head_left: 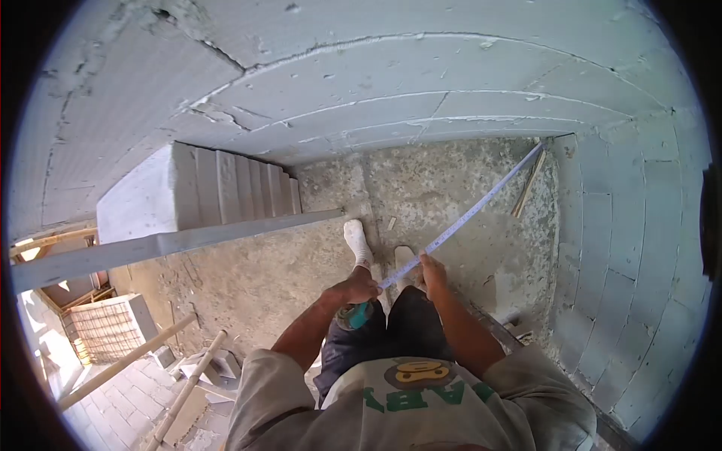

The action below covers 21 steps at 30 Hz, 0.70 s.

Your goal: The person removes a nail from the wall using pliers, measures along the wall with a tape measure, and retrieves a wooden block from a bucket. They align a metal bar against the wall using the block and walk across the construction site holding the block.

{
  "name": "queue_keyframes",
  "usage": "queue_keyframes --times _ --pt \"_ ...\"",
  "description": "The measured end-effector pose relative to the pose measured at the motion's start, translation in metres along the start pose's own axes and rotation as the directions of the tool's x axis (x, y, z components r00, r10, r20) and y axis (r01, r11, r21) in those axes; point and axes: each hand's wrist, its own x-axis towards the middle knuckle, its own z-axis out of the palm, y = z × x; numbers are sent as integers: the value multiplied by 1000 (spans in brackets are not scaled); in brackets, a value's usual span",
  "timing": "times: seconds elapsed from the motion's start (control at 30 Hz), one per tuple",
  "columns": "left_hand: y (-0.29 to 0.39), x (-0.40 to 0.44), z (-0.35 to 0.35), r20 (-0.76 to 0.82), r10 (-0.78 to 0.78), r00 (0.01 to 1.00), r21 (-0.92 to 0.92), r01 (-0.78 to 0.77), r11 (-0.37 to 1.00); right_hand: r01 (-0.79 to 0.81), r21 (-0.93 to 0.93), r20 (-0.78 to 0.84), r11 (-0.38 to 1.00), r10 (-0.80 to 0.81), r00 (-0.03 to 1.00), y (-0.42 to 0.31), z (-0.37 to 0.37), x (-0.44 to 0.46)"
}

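A tape measure with a teal case point(356, 314) sits in my left hand point(356, 287), whose fingers are closed around it in front of my thighs. Its pale blade point(481, 204) is pulled out and runs up and to the right, its far end at the corner where the walls meet the floor. My right hand point(431, 273) is closed on the blade a short way from the case, beside my right foot point(404, 259). My left foot point(356, 239), in a white sock, is on the concrete floor.
A long grey bar point(180, 240) slants across the left side. Behind it stands a row of stacked blocks point(226, 184). Block walls point(602, 225) rise ahead and at right. Thin wooden strips point(530, 183) lie near the corner. Wooden poles point(184, 391) and loose blocks are lower left.
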Motion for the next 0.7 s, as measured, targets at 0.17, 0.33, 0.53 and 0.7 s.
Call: queue_keyframes --times 0.17,0.33,0.53,0.7 --pt "67 -48 24 35 41 999 -388 -24 921 -63 394 135 917 9 991 -5 -21 -43" --pt "64 -63 42 146 16 989 -547 67 835 32 441 109 897 -89 990 -15 -32 -77" --pt "-2 -110 12 244 62 968 -510 74 857 117 440 -46 890 -108 993 -8 22 -133" --pt "-52 -170 -9 182 122 976 -162 -93 982 209 413 -208 886 -132 969 16 95 -186"
